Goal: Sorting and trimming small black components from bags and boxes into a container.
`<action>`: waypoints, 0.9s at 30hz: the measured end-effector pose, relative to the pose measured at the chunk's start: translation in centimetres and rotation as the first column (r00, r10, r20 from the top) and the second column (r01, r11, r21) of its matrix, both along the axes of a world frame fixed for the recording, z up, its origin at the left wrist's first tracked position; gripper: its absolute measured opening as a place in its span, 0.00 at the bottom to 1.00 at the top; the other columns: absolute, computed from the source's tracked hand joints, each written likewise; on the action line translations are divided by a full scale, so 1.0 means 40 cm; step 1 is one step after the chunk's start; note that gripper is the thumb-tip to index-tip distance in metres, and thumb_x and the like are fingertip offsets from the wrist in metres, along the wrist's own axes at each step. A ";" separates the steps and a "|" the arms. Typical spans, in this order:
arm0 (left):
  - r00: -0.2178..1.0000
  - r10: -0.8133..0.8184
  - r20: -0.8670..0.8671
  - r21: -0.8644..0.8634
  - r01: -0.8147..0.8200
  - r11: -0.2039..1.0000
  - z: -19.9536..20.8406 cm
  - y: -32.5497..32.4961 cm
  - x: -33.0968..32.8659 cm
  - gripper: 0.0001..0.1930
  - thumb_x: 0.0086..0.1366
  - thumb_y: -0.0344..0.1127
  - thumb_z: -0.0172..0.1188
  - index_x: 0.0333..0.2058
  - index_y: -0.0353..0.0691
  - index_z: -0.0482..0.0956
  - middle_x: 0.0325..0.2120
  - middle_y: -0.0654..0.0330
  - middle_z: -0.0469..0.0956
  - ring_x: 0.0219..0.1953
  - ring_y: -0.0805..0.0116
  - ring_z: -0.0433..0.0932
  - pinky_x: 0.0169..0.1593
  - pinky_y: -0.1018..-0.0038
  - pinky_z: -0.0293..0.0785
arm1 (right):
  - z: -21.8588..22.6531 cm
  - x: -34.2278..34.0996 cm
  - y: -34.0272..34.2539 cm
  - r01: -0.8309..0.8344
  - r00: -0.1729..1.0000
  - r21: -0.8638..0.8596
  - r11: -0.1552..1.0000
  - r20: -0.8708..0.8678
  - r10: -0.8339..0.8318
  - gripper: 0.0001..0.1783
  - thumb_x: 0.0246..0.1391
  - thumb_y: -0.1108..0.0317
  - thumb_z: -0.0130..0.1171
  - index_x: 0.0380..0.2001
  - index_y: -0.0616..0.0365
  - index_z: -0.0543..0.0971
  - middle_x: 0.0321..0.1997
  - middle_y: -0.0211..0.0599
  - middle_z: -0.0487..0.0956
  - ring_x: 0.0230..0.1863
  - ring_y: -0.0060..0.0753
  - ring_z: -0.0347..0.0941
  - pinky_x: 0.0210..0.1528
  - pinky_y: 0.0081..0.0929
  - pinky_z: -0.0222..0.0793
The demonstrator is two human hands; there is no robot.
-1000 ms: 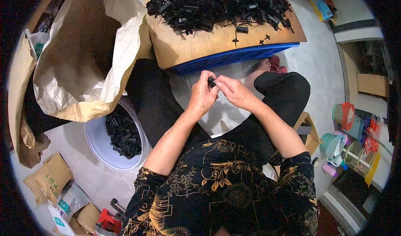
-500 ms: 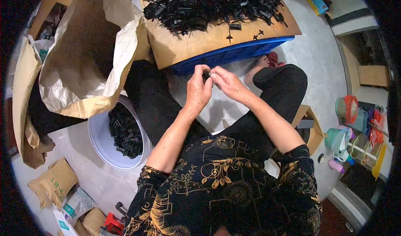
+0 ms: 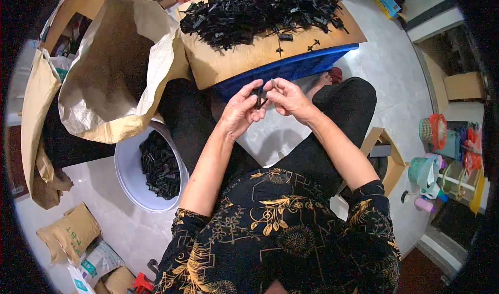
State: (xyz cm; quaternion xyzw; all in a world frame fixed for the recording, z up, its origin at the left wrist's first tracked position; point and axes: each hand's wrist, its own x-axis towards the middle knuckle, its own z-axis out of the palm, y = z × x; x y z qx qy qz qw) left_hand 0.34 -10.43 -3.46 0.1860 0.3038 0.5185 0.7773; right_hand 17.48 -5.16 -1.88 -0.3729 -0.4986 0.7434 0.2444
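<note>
Well, the left hand pinches a small black plastic piece between thumb and fingers, in front of the blue crate; the right hand curls its fingers close beside it, gripping what, I can't tell. Steady support and light fingertip pressure would probably serve best.

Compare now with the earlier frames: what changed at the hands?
The right hand has eased off to the right and the left hand has opened out, leaving the black plastic part more exposed in its grip; whether the right still touches it is unclear. Unchanged: pile of black plastic parts on the wooden board, white bucket, open sack.
</note>
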 end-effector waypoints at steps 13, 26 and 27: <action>0.969 -0.153 -0.193 0.063 0.168 0.984 -0.003 -0.007 0.021 0.24 0.60 0.33 0.53 0.55 0.41 0.59 0.39 0.56 0.72 0.31 0.69 0.76 0.32 0.81 0.74 | -0.010 0.010 0.009 -0.090 0.992 0.003 0.996 0.083 0.090 0.10 0.53 0.64 0.54 0.35 0.57 0.71 0.22 0.26 0.72 0.18 0.11 0.62 0.17 0.12 0.55; 0.840 0.166 -0.517 0.161 -0.095 0.982 -0.036 -0.001 0.049 0.19 0.62 0.27 0.45 0.53 0.37 0.61 0.37 0.60 0.70 0.37 0.74 0.72 0.36 0.77 0.74 | -0.017 -0.030 -0.009 0.022 0.998 -0.167 0.986 0.063 -0.012 0.17 0.60 0.60 0.43 0.44 0.62 0.67 0.30 0.27 0.69 0.25 0.13 0.64 0.24 0.14 0.62; 0.812 0.143 -0.565 0.155 -0.066 0.986 -0.037 0.002 0.045 0.19 0.62 0.25 0.45 0.53 0.37 0.61 0.40 0.59 0.70 0.40 0.73 0.72 0.39 0.77 0.73 | -0.017 -0.034 -0.011 0.021 0.998 -0.170 0.985 0.065 -0.011 0.17 0.60 0.60 0.43 0.44 0.62 0.67 0.30 0.27 0.69 0.25 0.13 0.64 0.24 0.14 0.62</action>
